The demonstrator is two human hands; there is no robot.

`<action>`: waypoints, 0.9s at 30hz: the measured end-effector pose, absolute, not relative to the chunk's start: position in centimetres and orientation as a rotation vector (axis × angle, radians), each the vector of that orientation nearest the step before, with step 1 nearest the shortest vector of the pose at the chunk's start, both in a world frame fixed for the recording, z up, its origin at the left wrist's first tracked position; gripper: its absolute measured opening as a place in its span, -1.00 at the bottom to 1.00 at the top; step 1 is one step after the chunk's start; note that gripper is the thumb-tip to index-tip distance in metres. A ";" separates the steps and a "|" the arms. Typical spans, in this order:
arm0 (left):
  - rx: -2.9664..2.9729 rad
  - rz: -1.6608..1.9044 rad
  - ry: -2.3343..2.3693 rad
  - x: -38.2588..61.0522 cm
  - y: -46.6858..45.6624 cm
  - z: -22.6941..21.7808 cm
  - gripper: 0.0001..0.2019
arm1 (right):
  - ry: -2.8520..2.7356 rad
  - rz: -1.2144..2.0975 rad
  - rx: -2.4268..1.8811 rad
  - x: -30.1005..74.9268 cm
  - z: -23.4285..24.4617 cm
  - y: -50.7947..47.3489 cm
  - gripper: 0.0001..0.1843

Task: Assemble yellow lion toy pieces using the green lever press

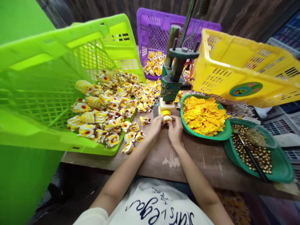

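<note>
A yellow-and-white striped plastic piece (167, 117) is pinched between my two hands at the foot of a green hand press (172, 84). My left hand (156, 124) grips its left side, fingers closed. On the other side, the closed fingers of my right hand (175, 127) hold it too. Just above the piece sits the press's cream-coloured block (167, 105); I cannot tell whether they touch. Several similar yellow, white and red pieces (129, 137) lie loose on the table left of my hands.
A tipped lime-green crate (70, 137) spills many pieces at left. Behind the press stands a purple crate (154, 20), with a yellow crate (234, 70) at right. One green basket (206, 135) holds flat yellow parts; another (284, 170) holds gold balls and a black-handled scoop (254, 161).
</note>
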State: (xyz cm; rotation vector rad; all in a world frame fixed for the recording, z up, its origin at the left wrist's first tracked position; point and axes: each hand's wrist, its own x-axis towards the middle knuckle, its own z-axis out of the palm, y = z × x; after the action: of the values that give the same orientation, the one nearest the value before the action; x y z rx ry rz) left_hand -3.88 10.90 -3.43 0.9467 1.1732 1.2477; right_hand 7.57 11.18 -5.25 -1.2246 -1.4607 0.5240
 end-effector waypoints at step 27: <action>1.900 0.629 1.873 -6.9 11.1 -2.9 -0.77 | -1.644 0.205 -1.251 9.3 -4.1 11.5 -0.69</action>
State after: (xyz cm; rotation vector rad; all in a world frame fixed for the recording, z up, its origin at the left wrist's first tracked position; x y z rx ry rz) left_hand -6.91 11.08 -2.87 1.8998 1.8730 0.6295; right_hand 9.29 11.55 -4.09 -1.2506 -1.6438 0.2045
